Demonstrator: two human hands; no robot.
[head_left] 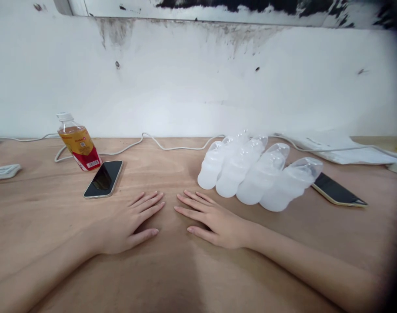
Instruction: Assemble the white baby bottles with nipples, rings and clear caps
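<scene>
My left hand (129, 226) lies flat, palm down, on the wooden table (172, 278), its fingers stretched out and holding nothing. Opposite it, my right hand (214, 221) rests flat in the same way, with a narrow gap between the fingertips of the two. Just beyond my right hand stand several frosted white bottles (250, 182) with clear domed caps, packed close together in rows. A smartphone (103, 179) with a dark screen lies beyond my left hand. Behind that phone is a drink bottle (80, 145) with a yellow and red label and a white cap.
A white cable (172, 148) runs along the back by the stained wall (185, 78). At the right lie a second dark-screened phone (338, 189), partly behind the bottles, and a white plastic sheet or bag (335, 150). A small white object (4, 172) sits far left.
</scene>
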